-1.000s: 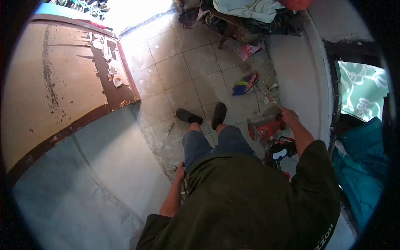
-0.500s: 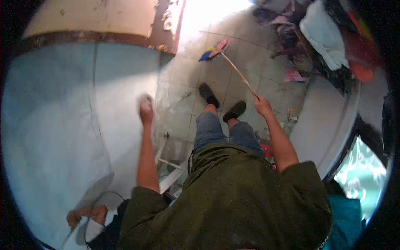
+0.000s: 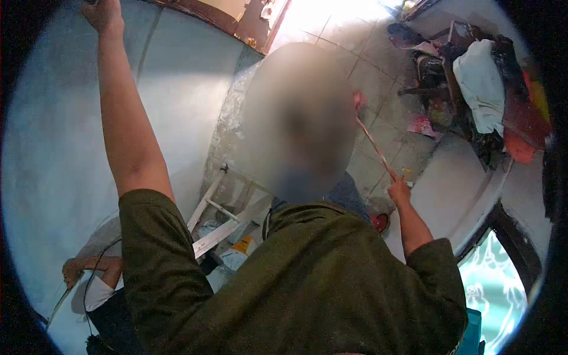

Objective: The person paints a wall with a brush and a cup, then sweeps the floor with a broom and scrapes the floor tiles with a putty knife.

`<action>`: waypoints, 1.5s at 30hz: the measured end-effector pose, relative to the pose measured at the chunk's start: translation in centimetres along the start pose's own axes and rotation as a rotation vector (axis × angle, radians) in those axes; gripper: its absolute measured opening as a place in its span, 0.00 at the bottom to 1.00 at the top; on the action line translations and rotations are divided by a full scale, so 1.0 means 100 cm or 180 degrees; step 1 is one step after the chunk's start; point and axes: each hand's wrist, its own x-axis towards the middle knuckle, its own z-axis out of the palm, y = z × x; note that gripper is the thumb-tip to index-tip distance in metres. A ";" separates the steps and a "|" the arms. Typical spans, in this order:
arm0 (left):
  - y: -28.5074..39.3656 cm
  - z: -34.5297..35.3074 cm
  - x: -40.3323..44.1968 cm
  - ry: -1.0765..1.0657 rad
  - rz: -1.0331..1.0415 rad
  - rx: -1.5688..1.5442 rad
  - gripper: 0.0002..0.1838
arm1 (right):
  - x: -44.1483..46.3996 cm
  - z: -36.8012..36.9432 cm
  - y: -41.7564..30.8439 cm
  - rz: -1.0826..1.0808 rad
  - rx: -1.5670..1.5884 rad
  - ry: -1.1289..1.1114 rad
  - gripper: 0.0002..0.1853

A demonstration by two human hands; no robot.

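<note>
My right hand [image 3: 399,190] grips the wooden handle of a broom [image 3: 374,146], low on the right. A blurred patch covers most of the broom's head; only a bit of pink shows at its edge. Raised against the pale blue wall [image 3: 65,118], my left hand [image 3: 107,18] is at the upper left frame edge. Its fingers are bent around something small and dark, cut off by the frame.
Another person's hand [image 3: 73,273] is low on the left by the wall, with a thin strip near it. A white ladder [image 3: 220,212] and a yellow-labelled container [image 3: 241,245] are beside me. Clothes and a white cloth [image 3: 480,89] pile up at right on the tiled floor [image 3: 378,77].
My left hand has moved up and left along the wall. My right hand, still on the broom, has shifted right and lower in view. The broom's head has moved down and right.
</note>
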 end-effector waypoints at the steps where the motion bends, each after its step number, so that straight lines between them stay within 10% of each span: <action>1: 0.002 0.005 -0.008 0.0022 -0.0007 -0.0029 0.47 | -0.026 0.002 0.024 0.0221 0.0130 -0.0212 0.35; 4: -0.004 0.022 -0.016 0.0750 0.0471 0.0357 0.57 | -0.042 0.091 0.137 -0.0057 -0.0311 -0.0086 0.30; 6: -0.007 0.076 -0.020 0.2461 0.0673 0.1279 0.47 | -0.071 0.102 0.167 -0.0006 0.0049 -0.0010 0.28; 8: 0.048 0.064 -0.074 0.0638 0.0592 0.0167 0.36 | -0.092 0.124 0.196 0.0034 0.0589 0.0167 0.26; 17: 0.149 0.251 -0.150 0.0150 0.1269 -0.1262 0.16 | -0.078 0.251 0.244 -0.0520 0.1182 0.0511 0.26; 19: 0.189 0.264 -0.167 0.1022 0.1992 -0.0214 0.16 | -0.071 0.222 0.203 -0.0611 0.0573 0.0555 0.24; 21: 0.204 0.304 -0.168 0.0171 0.1452 -0.0641 0.17 | -0.073 0.183 0.151 -0.0660 -0.0060 0.0562 0.28; 25: 0.201 0.393 -0.164 0.0263 0.1751 -0.1208 0.17 | -0.043 0.110 0.057 -0.0791 0.1907 0.0812 0.26; 26: 0.215 0.375 -0.183 0.0925 0.1300 0.1389 0.48 | -0.026 0.101 0.037 -0.0874 0.2075 0.0909 0.26; 27: 0.213 0.364 -0.176 -0.0044 0.1680 -0.0382 0.43 | -0.008 0.097 0.015 -0.0803 0.2294 0.0684 0.26; 35: 0.225 0.485 -0.144 -0.1937 0.0686 -0.2501 0.37 | 0.008 -0.121 -0.173 -0.1407 0.1877 0.0199 0.21; 40: 0.256 0.507 -0.149 -0.0833 0.0983 -0.2110 0.15 | 0.051 -0.195 -0.210 -0.1367 0.1911 0.0154 0.21; 45: 0.260 0.542 -0.143 -0.0746 0.1107 -0.2124 0.18 | 0.115 -0.243 -0.247 -0.1494 0.2356 0.0023 0.21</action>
